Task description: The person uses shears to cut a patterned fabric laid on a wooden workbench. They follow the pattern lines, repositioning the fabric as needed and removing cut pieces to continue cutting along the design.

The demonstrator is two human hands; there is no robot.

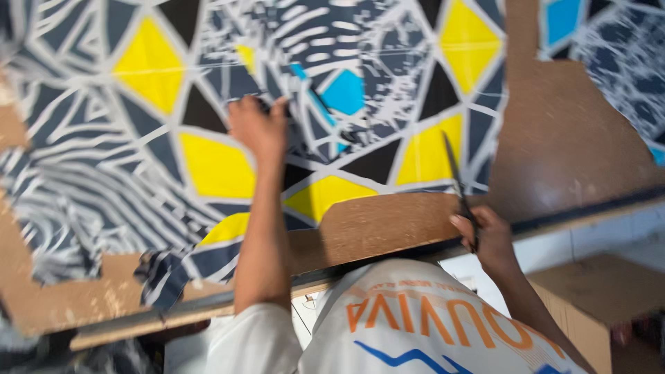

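On a brown table (568, 145), left hand (258, 128) grips bunched patterned fabric (138, 138); right hand (488, 239), at the table's near edge, clasps dark scissors (457, 183)

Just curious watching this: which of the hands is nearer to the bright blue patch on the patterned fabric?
Left. The left hand rests on the fabric beside the blue patch; the right hand holds scissors down at the table edge.

Bright, even light, with no hard shadows or glare. Motion blur smears everything, worst toward nine and three o'clock.
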